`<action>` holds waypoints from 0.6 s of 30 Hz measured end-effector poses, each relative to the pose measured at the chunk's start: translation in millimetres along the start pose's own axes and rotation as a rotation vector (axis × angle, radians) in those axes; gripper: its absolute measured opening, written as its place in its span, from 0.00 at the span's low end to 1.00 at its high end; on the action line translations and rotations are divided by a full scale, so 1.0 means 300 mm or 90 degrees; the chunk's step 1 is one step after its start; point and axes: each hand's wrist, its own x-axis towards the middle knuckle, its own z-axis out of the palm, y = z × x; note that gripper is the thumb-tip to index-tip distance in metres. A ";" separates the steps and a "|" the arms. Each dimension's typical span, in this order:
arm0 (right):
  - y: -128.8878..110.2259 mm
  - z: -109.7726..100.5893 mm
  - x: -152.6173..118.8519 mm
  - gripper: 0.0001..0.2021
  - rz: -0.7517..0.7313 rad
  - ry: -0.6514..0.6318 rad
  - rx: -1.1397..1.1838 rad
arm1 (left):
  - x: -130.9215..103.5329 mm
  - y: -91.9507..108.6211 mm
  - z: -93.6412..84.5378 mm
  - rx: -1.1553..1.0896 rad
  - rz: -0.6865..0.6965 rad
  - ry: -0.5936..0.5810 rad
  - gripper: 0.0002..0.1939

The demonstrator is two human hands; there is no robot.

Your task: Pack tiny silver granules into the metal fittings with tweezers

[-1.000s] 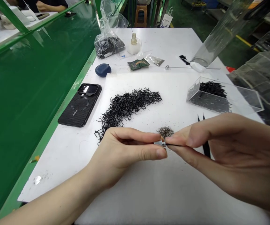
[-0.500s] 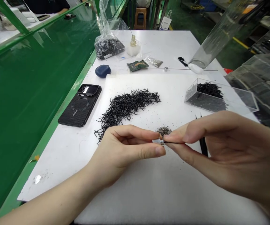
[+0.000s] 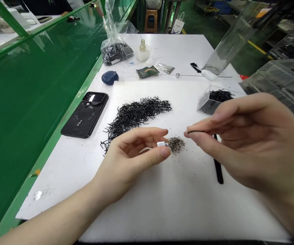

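Observation:
My left hand (image 3: 134,153) holds a small silver metal fitting (image 3: 162,144) by the thumb and the fingers behind it, the index finger raised off it. My right hand (image 3: 248,136) is closed in a pinch on a thin black bent pin (image 3: 196,131), apart from the fitting and above it to the right. Just beyond the fitting lies a heap of tiny metallic bits (image 3: 176,145) on the white mat (image 3: 147,204). Behind my left hand spreads a curved pile of black bent pins (image 3: 136,114). Black tweezers (image 3: 218,170) lie partly hidden under my right hand.
A clear box (image 3: 208,97) of black pieces stands at the right, partly behind my right hand. A phone (image 3: 84,115) lies left, near a blue rounded case (image 3: 110,78). Farther back are a bag of black pieces (image 3: 115,52), a green packet (image 3: 147,71) and a leaning clear tube (image 3: 228,44).
My hands have moved apart. The right has drawn the black pin away from the fitting, up and right; the left has shifted slightly left and up with the fitting. More of the tweezers shows.

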 end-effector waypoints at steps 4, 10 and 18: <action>0.022 -0.007 0.018 0.20 -0.009 -0.022 -0.001 | -0.014 0.004 0.017 0.164 0.126 -0.043 0.14; 0.041 -0.008 0.014 0.19 -0.043 -0.034 -0.011 | -0.041 -0.010 0.025 0.452 0.302 -0.151 0.10; 0.054 -0.009 0.013 0.19 -0.049 -0.042 0.003 | -0.054 -0.047 0.018 0.573 0.375 -0.122 0.09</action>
